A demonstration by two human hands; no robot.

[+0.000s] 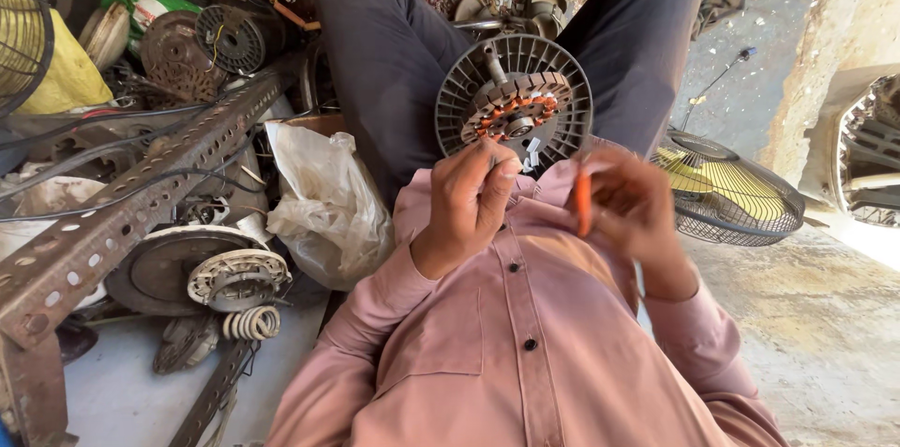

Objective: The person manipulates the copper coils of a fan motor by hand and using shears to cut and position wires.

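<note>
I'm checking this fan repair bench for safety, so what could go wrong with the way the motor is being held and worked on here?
1. The fan motor seems propped on the lap, steadied only by the left hand; it could tip or slide off.
2. The right hand holds an orange-handled tool near the copper windings; a slip might nick them or a finger.
3. Loose parts such as the stator crowd the floor, so small pieces could get lost.

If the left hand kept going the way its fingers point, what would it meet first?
Probably the fan motor on the lap: the left hand points up at its stator windings, already close, though depth is unclear.
</note>
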